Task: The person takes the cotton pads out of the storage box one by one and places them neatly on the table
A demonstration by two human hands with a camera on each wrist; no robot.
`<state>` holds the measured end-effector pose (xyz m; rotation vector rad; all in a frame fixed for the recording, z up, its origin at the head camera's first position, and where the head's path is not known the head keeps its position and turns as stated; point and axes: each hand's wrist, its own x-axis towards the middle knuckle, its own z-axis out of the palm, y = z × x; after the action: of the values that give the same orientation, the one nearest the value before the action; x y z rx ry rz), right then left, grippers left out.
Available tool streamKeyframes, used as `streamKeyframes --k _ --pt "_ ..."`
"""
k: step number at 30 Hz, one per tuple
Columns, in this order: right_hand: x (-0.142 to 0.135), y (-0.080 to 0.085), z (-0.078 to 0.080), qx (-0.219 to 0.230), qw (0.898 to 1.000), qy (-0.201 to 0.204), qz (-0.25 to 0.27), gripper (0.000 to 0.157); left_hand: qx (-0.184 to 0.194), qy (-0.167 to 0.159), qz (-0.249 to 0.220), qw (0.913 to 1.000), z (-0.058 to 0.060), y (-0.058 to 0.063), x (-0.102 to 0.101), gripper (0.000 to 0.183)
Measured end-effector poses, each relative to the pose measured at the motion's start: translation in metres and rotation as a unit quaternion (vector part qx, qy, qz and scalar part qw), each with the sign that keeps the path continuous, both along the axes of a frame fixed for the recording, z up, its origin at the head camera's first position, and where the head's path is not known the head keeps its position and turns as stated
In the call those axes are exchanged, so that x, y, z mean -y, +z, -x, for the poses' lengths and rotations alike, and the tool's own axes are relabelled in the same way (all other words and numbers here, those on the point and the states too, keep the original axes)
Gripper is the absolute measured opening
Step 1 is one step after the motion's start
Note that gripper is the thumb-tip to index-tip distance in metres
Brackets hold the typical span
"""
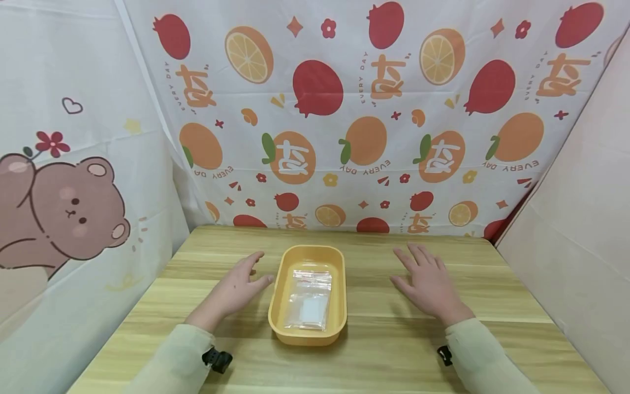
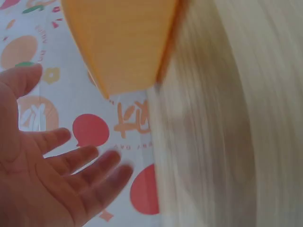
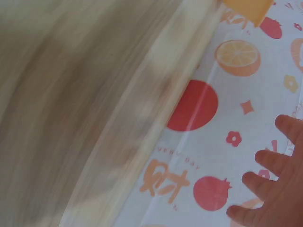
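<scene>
A yellow rectangular tray [image 1: 308, 339] with rounded corners stands on the wooden table. Inside it lie clear zip bags [image 1: 307, 298], apparently stacked, with a white piece showing in the lower part. Just left of the tray is my left hand [image 1: 237, 287], its fingers relaxed and apart from the rim. My right hand [image 1: 430, 280] is spread over the table to the right, farther from the tray. Both palms hold nothing. In the left wrist view the tray's side [image 2: 125, 47] is close above the left hand; in the right wrist view only a corner of it shows.
The wood-grain table [image 1: 384, 350] runs back to a fruit-print cloth [image 1: 344, 137]. A white cloth with a bear print [image 1: 79, 208] hangs at the left, and a plain pale cloth [image 1: 576, 191] at the right. Dark straps [image 1: 217, 359] sit on both sleeves.
</scene>
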<state>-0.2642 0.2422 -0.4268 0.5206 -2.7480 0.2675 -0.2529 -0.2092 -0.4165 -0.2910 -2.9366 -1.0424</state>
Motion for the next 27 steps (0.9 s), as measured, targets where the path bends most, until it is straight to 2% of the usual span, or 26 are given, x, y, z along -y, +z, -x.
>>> streamKeyframes --k 3,6,9,12,15,22,27 --pt "0.009 0.005 0.001 0.023 0.998 0.033 0.049 0.068 0.069 0.005 -0.105 0.9921 0.001 0.001 -0.005 0.077" --pt "0.020 0.010 0.002 0.061 0.990 0.060 0.109 0.068 0.114 0.000 -0.192 0.9748 0.003 -0.003 -0.009 0.063" --pt "0.032 0.014 0.004 0.099 0.979 0.080 0.157 0.067 0.139 -0.011 -0.247 0.9590 0.006 -0.012 -0.012 0.055" --pt "0.045 0.016 0.008 0.124 0.970 0.102 0.184 0.062 0.154 -0.021 -0.275 0.9487 0.009 -0.020 -0.014 0.052" --pt "0.058 0.016 0.014 0.143 0.964 0.114 0.195 0.056 0.157 -0.036 -0.293 0.9423 0.012 -0.029 -0.015 0.052" --pt "0.093 0.019 0.028 0.168 0.954 0.149 0.199 0.050 0.170 -0.029 -0.340 0.9246 0.017 -0.040 -0.015 0.054" --pt "0.116 0.020 0.039 0.187 0.949 0.176 0.185 0.051 0.175 -0.047 -0.361 0.9149 0.018 -0.044 -0.015 0.055"
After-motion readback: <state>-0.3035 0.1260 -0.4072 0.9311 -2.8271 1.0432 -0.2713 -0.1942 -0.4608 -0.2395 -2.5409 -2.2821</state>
